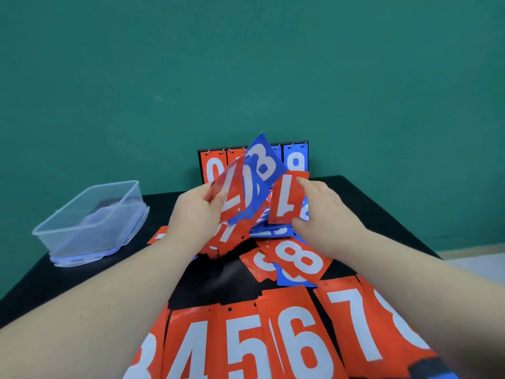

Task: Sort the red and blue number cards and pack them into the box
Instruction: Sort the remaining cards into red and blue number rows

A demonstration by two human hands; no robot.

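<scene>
My left hand (pixel 195 214) grips a fanned bunch of cards above the table: a red card (pixel 232 198) in front and a blue card marked 3 (pixel 263 162) behind it. My right hand (pixel 325 214) pinches a red card marked 1 (pixel 287 199) held upright beside that bunch. Under both hands lies a loose heap of red and blue cards, with a red 8 (pixel 299 259) on top. A row of red cards runs along the near edge, reading 3, 4, 5, 6 (pixel 296 340) and 7 (pixel 352 321). The clear plastic box (pixel 90 222) stands at the left.
A black scoreboard stand (pixel 296 160) with hanging red and blue number cards leans against the green wall at the back. The black table (pixel 32 285) ends close on the right side, where pale floor shows. The box sits on its lid.
</scene>
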